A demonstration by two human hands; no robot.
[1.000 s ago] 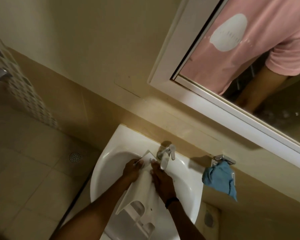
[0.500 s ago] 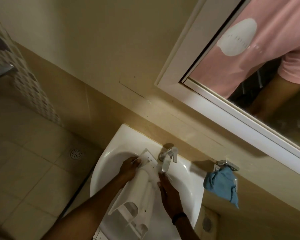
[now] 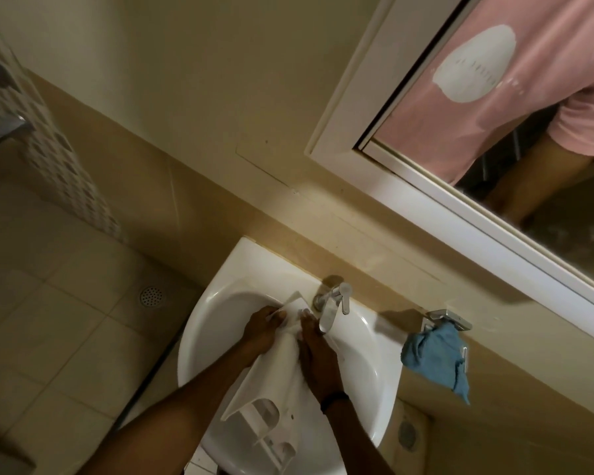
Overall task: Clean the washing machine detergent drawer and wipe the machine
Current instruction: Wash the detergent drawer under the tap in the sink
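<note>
Presently mid-wash: detergent drawer [image 3: 273,375] held in the washbasin [image 3: 364,351] below the tap [image 3: 335,299], left hand [image 3: 263,329] gripping its far end, right hand [image 3: 318,354] laid flat along it; rinse apparently unfinished, machine wipe outstanding, blue cloth [image 3: 432,358] hanging unused.

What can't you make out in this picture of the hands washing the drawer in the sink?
Head view only.
1. The far end of the detergent drawer: covered by the left hand and right hand.
2. Whether the tap is running: too blurred.
3. The near rim of the sink: cut off by the bottom edge.
4. The washing machine: nowhere in frame.
</note>
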